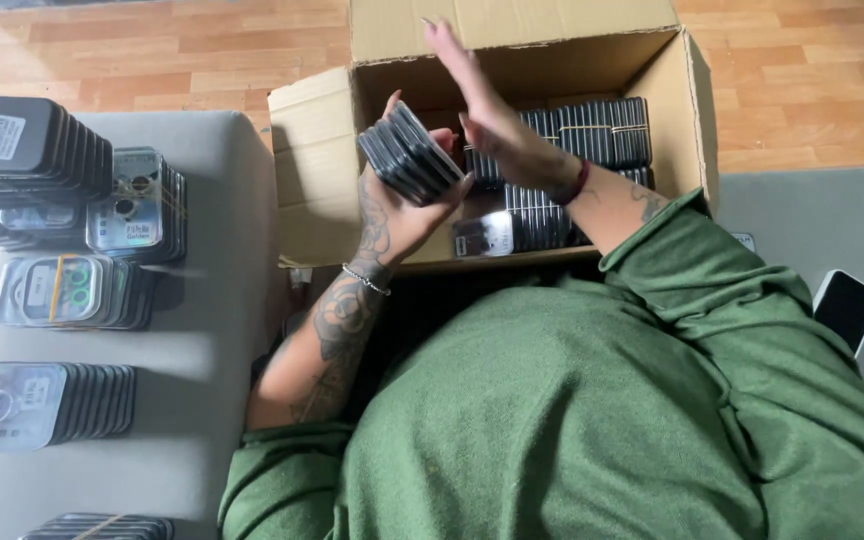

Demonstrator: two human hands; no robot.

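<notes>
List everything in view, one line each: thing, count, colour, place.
Open brown cardboard box: one, on the wooden floor, ahead of the person.
Banded stacks of black flat packages inside the box: several, exact count unclear, dark with clear fronts.
Stack of black flat packages in hand: one, held over the box.
Stacks of clear-fronted flat packages on the grey cushioned seat: about six, black and silvery, along its left part.
Grey cushioned seat: one, left.
White-edged dark phone: one, right, on a grey surface.
Left hand: grip closed around the held stack; silver bracelet.
Right hand: open, fingers spread above the stack; dark red wristband.
Green sleeves and top: lower frame.
</notes>
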